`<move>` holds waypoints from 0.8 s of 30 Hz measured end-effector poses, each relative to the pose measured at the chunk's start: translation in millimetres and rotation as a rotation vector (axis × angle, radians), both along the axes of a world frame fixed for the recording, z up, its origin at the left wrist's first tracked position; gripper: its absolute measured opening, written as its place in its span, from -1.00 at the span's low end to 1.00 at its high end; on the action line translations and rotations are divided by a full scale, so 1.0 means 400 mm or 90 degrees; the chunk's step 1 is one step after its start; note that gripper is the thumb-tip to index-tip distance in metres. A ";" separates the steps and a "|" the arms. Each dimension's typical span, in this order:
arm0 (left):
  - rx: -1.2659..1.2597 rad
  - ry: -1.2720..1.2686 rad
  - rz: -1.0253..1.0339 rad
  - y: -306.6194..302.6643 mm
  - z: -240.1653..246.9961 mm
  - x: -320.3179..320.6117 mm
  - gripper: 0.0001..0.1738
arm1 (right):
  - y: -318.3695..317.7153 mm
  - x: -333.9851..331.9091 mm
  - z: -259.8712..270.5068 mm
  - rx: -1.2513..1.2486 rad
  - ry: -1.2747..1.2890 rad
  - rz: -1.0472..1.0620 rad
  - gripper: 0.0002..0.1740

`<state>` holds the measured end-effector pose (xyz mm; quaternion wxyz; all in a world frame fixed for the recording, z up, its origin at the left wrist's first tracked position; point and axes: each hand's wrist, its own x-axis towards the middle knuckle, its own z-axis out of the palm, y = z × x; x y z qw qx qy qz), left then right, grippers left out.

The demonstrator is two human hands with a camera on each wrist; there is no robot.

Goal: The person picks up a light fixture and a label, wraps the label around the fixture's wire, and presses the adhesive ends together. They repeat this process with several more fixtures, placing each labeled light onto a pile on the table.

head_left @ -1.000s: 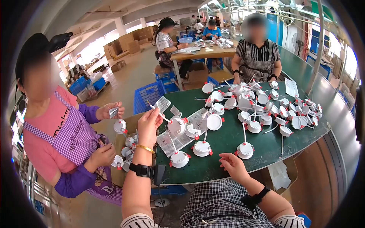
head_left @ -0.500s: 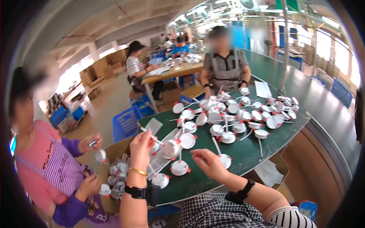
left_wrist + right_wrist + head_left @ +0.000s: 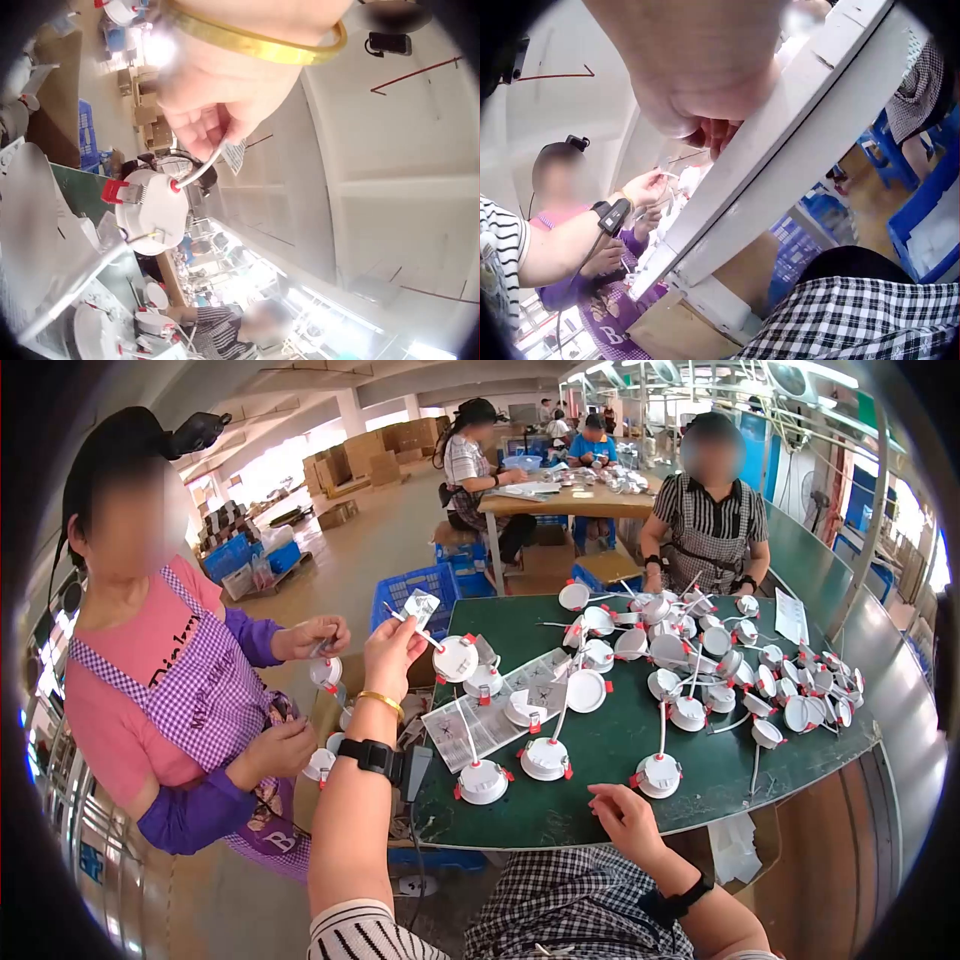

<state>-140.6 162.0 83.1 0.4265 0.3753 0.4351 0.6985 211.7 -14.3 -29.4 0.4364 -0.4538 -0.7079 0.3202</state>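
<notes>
My left hand pinches the white cable of a round downlight, which hangs over the left side of the green table. The lamp has red-tipped spring clips, plain in the left wrist view, where the cable runs up into my fingers. A small printed label shows at the fingertips. Loosely bent and holding nothing, my right hand is at the table's front edge. Nearest to it stands a downlight with its cable upright. Two more, a left one and a middle one, stand between my hands.
Printed sheets lie under some lamps on the green table. A big pile of downlights covers its far right. At my left a person in a purple checked apron handles lamps; another sits across. A blue crate stands beyond.
My left hand keeps its grip on the cable, lifted slightly higher with the lamp; the label now shows clearly at its fingertips. My right hand stays near the table's front edge. The head view swung away and back.
</notes>
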 end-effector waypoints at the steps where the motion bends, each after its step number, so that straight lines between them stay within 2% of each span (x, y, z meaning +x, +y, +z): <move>1: -0.005 0.010 0.003 0.029 -0.024 -0.016 -0.83 | 0.000 -0.001 -0.005 0.021 0.002 -0.006 -0.75; 6: 0.002 0.009 0.057 0.180 -0.088 -0.039 -0.85 | 0.000 -0.008 0.000 0.043 -0.019 -0.018 -0.77; 13: -0.037 0.086 -0.019 0.392 -0.148 -0.015 -0.79 | 0.005 -0.013 0.027 0.029 -0.066 0.002 -0.80; 15: -0.098 0.175 -0.044 0.402 -0.167 0.009 -0.69 | 0.006 -0.013 0.032 0.021 -0.071 0.001 -0.79; 19: -0.089 0.195 -0.128 0.383 -0.184 0.009 -0.66 | 0.009 -0.013 0.032 0.021 -0.077 0.010 -0.78; 24: -0.064 0.168 -0.171 0.220 -0.115 -0.004 -0.71 | 0.007 -0.017 0.042 0.031 -0.063 0.013 -0.78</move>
